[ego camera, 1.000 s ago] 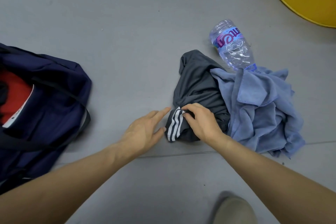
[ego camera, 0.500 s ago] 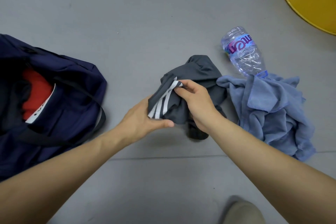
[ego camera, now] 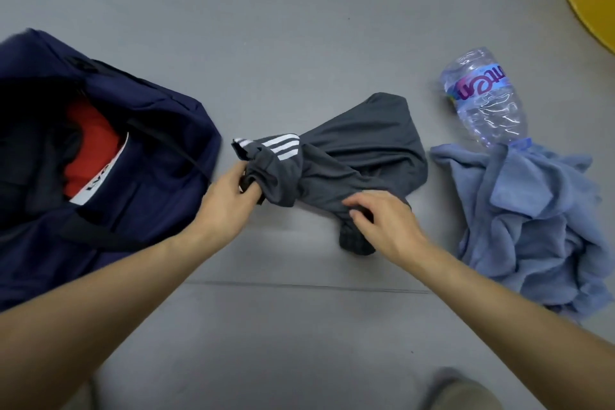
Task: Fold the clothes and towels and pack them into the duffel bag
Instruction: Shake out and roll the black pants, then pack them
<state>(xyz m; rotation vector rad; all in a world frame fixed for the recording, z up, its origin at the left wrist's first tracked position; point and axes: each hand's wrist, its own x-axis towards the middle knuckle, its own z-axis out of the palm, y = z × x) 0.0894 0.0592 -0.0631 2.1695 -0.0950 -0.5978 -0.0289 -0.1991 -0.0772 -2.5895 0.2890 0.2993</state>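
Grey shorts (ego camera: pixel 362 153), 3 white stripes, bunched 0.5 s ago, now stretched wide between bag (ego camera: pixel 166 183) and towel (ego camera: pixel 532 216). Left hand (ego camera: pixel 226 203) grips striped end; right hand (ego camera: pixel 386 226) pinches opposite edge. Likely spreading for fold; not yet packed. Towel crumpled against bottle (ego camera: pixel 482 103).

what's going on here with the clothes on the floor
A person is handling a grey garment with white stripes on the floor. The left hand grips its striped end and the right hand pinches its near edge; it is bunched, not yet folded. The navy duffel bag sits open at the left with a red item inside. A crumpled blue towel and a plastic bottle lie at the right.
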